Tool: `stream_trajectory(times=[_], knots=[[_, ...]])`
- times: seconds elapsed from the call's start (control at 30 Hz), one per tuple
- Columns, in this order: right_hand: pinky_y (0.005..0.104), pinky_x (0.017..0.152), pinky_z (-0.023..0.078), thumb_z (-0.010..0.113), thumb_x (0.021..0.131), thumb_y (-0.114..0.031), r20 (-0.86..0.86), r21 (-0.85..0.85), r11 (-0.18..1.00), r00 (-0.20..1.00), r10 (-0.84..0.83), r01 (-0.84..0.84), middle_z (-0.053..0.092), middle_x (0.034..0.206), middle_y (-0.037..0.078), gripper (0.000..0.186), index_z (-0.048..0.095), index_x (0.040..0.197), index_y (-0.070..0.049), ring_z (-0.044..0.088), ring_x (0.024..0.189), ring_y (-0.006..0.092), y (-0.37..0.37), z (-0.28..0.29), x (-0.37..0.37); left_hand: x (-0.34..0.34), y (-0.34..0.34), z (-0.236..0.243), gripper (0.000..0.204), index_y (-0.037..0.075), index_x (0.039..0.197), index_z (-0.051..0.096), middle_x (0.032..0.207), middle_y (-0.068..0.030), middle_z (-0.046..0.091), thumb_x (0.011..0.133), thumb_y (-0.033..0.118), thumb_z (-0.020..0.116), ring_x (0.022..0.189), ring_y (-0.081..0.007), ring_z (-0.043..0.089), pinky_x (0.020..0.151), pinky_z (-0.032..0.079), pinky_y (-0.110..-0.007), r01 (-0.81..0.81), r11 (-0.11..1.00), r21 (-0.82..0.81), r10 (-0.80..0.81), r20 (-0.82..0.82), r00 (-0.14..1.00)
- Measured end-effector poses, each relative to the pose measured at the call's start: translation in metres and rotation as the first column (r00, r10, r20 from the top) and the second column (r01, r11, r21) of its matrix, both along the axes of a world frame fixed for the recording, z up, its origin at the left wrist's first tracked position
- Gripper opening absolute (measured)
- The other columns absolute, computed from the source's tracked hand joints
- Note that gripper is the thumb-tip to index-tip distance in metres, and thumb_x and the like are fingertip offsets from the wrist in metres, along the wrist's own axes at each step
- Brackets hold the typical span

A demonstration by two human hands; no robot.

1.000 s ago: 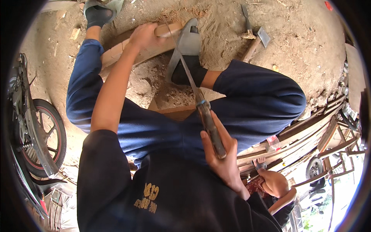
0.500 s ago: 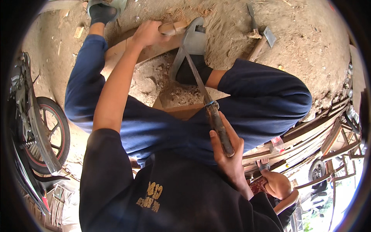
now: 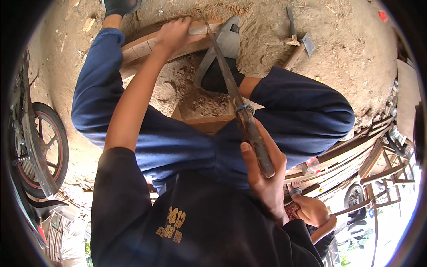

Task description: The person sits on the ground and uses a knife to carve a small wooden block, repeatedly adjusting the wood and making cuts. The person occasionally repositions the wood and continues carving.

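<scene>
The right hand is closing around the dark handle of a saw, its thumb lying along the handle, probably to keep the blade in line. The blade is running up and away from that hand, slanting left, and its far end is lying across the piece of wood just right of the left hand. The left hand is curling over the wood, fingers bent around it and partly hidden; it is likely steadying the piece close to the blade. The right foot, in a sandal, is resting at the wood's end, right of the left hand, and seems to be bracing it.

Counting up: two hands are working, one is gripping the one saw, and the other is pressing on the wood. At least two thin lines are crossing the wood, left of the left hand. Whether the board edge under it is belonging to a second piece, I cannot tell. Two tools are lying on the ground, above and right of the right hand: one with a flat metal head, one long and dark. One motorcycle is standing far left of the right hand, and one other person is sitting below and right of it.
</scene>
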State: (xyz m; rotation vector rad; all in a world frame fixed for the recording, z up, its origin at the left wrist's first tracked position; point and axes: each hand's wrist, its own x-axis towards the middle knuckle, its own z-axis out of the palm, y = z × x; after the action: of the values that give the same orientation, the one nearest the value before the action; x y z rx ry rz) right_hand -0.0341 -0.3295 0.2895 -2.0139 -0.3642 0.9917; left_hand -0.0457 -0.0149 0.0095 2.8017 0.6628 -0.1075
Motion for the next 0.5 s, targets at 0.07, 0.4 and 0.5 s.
stream_trajectory(times=[0.07, 0.4, 0.5], knots=[[0.0230, 0.070, 0.048, 0.062, 0.096, -0.005, 0.005, -0.027, 0.999, 1.000, 0.029, -0.028, 0.070, 0.090, 0.010, 0.051, 0.046, 0.142, 0.008, 0.059, 0.076, 0.0072, 0.000, 0.004, -0.005, 0.005, 0.008, 0.001, 0.067, 0.005, 0.117, 0.066, 0.109, -0.0193, 0.071, 0.078, 0.060, 0.072, 0.102, -0.0373, 0.068, 0.090, 0.054, -0.047, -0.008, 0.999, -0.034, 0.005, -0.103, 0.995], [0.0266, 0.078, 0.054, 0.063, 0.095, -0.003, 0.003, -0.101, 0.995, 1.000, 0.005, -0.005, 0.071, 0.114, 0.023, 0.050, 0.047, 0.140, 0.010, 0.069, 0.092, 0.0150, -0.008, 0.006, -0.018, 0.007, 0.008, 0.008, 0.069, 0.003, 0.115, 0.065, 0.109, -0.0219, 0.070, 0.082, 0.064, 0.066, 0.104, -0.0379, 0.068, 0.091, 0.054, -0.047, 0.011, 0.997, -0.075, -0.019, -0.105, 0.994], [0.0274, 0.081, 0.054, 0.063, 0.095, -0.003, 0.079, -0.026, 1.000, 0.997, 0.001, 0.001, 0.071, 0.116, 0.024, 0.050, 0.047, 0.140, 0.011, 0.070, 0.100, 0.0176, -0.029, 0.003, -0.031, 0.006, 0.008, 0.003, 0.072, 0.000, 0.109, 0.065, 0.105, -0.0222, 0.071, 0.083, 0.067, 0.063, 0.100, -0.0367, 0.070, 0.088, 0.056, -0.046, 0.010, 1.000, 0.008, -0.010, 0.004, 1.000]])
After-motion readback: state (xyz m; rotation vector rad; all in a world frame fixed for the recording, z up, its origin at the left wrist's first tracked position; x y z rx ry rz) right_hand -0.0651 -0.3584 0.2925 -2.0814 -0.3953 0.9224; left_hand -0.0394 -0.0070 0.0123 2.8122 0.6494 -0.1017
